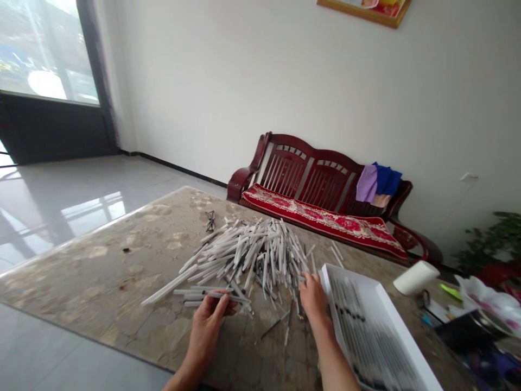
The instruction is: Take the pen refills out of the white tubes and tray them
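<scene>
A large heap of slim white and grey pen-like sticks (260, 250) lies on the patterned table. My left hand (214, 309) is at the near left edge of the heap, its thumb and fingers closed on a slim pen-like stick (234, 297) with a dark section. My right hand (314, 297) is between the heap and a white box (401, 320), fingers bent together at the heap's right side. What its fingertips hold is blurred. Inside the box, dark-tipped pen-like sticks (378, 347) lie side by side in rows.
A pair of glasses (210, 221) lies behind the heap. Right of the box are a white paper roll (415, 277), a black cup-like container (468, 328) and a plastic bag (486, 298). A wooden bench (313, 179) with a red cushion stands beyond the table (97, 293).
</scene>
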